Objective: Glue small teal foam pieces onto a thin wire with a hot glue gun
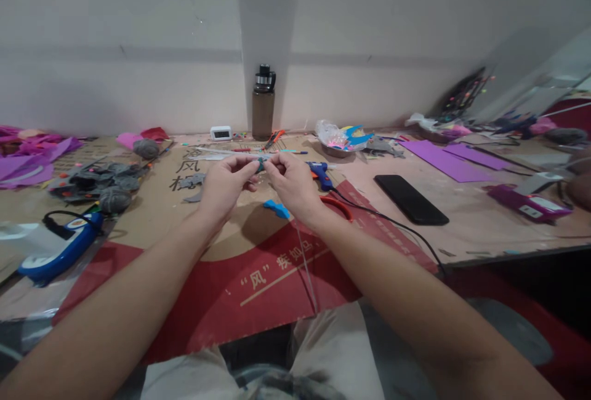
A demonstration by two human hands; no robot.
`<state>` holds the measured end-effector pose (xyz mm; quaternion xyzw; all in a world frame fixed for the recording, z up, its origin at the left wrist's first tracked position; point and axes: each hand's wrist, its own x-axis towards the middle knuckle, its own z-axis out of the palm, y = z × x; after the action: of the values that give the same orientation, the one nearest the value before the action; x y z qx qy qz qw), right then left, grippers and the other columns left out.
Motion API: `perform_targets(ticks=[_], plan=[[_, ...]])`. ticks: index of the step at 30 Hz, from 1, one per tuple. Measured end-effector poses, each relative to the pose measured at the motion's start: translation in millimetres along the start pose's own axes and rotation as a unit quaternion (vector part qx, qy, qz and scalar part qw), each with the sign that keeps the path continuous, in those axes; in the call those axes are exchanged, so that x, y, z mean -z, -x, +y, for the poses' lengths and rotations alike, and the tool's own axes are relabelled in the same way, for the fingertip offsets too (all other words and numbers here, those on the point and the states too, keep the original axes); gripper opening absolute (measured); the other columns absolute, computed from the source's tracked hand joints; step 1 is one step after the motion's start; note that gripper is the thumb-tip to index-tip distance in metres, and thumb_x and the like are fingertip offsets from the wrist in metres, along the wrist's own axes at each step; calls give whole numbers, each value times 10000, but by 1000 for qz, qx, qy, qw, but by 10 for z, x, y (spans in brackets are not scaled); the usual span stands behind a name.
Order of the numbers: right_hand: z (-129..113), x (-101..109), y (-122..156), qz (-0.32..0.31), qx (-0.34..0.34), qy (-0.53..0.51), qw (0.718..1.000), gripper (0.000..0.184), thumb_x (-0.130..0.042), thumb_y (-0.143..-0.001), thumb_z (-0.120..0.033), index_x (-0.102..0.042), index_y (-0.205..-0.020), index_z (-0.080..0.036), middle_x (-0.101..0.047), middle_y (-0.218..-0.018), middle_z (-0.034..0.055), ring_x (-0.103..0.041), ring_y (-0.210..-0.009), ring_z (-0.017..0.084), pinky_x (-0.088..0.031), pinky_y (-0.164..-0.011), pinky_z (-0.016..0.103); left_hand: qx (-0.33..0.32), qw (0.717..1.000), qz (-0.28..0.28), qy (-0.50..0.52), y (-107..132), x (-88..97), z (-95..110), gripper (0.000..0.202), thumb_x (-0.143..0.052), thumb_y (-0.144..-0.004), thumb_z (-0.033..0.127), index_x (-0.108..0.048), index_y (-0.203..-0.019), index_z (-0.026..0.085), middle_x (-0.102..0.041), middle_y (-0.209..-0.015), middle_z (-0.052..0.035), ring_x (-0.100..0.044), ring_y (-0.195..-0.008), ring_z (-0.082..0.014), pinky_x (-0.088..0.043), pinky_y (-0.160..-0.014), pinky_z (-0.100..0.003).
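My left hand [225, 184] and my right hand [290, 181] meet above a cardboard sheet [277, 277] printed red and tan. Between their fingertips they pinch a small dark teal piece [261, 164]; fingers cover most of it, and its kind cannot be made out. Below my right hand lies a bright blue cut piece [277, 208]. A blue glue gun [320, 173] rests just beyond my right wrist, its black cord running right. Part of a red ring-shaped handle [338, 206] shows beside that wrist. Grey cut scraps [191, 181] lie left of my left hand.
A dark bottle [263, 108] and a white digital clock [220, 133] stand by the wall. Rightward are a bowl of craft bits [339, 141], purple sheets [447, 160] and a black phone [410, 199]. Leftward are grey material [95, 180] and a blue-white power strip [64, 252].
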<state>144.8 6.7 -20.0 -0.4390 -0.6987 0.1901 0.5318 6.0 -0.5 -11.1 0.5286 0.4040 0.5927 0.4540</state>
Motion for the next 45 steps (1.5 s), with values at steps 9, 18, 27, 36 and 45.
perform_targets(ticks=[9,18,27,36,45], plan=[[-60,23,20,-3,15,42,999,171,-514,-843,-281,-500,-689,-209,-500,-665,-1,-455,-692,146,-346,-645,292,33,999,16,12,-15,-4,-11,168,-735,-669,255,-642,-752,143,-580,-639,9,-503,-527,-75,-419,-477,-202],[-46,10,22,3,40,93,995,163,-533,-834,-266,-484,-689,-213,-490,-678,5,-462,-714,160,-342,-685,308,5,999,14,-47,-3,1,-16,148,-698,-692,253,-639,-759,135,-551,-631,7,-486,-529,-79,-428,-461,-200],[-37,31,29,15,49,88,995,105,-551,-842,-299,-522,-797,-208,-503,-714,8,-466,-719,161,-347,-679,304,-5,997,-2,-77,6,15,2,107,-665,-720,252,-640,-750,152,-538,-587,13,-469,-489,-79,-412,-454,-205],[20,19,10,-4,11,13,1000,98,-531,-810,-284,-560,-762,-204,-502,-667,-6,-455,-677,143,-347,-607,271,27,996,-64,-60,-28,46,2,123,-658,-741,286,-641,-737,164,-502,-492,26,-387,-410,-62,-258,-395,-191],[102,72,-30,-16,-55,-66,996,133,-538,-776,-303,-533,-702,-193,-462,-590,-36,-397,-563,106,-310,-536,243,76,989,-127,-4,-62,72,-31,229,-731,-686,347,-687,-804,156,-524,-554,7,-428,-468,-66,-256,-400,-177]])
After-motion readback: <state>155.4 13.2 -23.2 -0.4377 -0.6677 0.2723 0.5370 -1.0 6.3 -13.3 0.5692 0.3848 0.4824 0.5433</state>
